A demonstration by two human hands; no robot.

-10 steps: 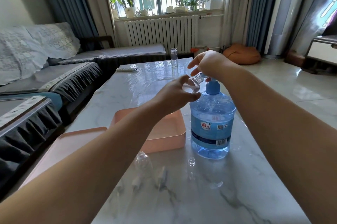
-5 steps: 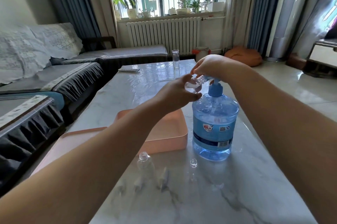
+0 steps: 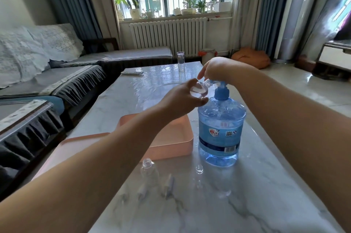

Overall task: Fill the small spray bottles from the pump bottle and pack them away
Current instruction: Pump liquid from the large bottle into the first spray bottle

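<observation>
A white marble-patterned table top point(image 3: 247, 204) fills the foreground. At its far end stands a tall clear drinking glass point(image 3: 180, 61), upright, and to its left lies a flat grey remote control point(image 3: 132, 72). Left of the table runs a grey sofa point(image 3: 81, 73) with pale lace covers. Beyond it a white ribbed radiator point(image 3: 168, 37) sits under a barred window, whose sill carries potted green plants point(image 3: 135, 7) (several, in white pots). An orange floor cushion point(image 3: 251, 60) lies near blue curtains point(image 3: 266, 8).

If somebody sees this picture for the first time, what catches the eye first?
The big blue pump bottle on the white marble table, right of a pink plastic tray. Above it, the left hand holds a small clear spray bottle at the spout while the right hand rests on the pump.
</observation>
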